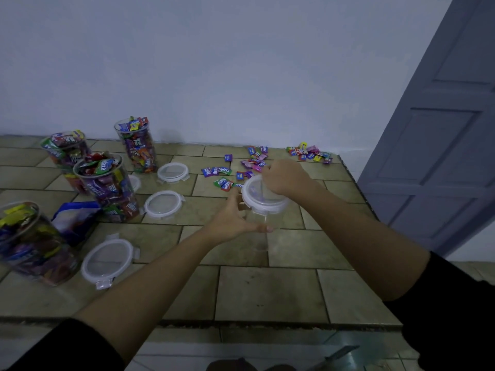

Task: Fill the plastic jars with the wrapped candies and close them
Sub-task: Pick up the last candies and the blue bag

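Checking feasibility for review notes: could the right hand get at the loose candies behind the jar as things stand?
Probably yes. The right hand grips the lid on the empty jar, so it must let go first; the loose candies lie just beyond it on the table, nothing between.

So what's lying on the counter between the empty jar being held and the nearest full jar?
A loose lid, lying flat on the counter, sits between the empty jar and the full jar, closer to the full one. The head view shows it.
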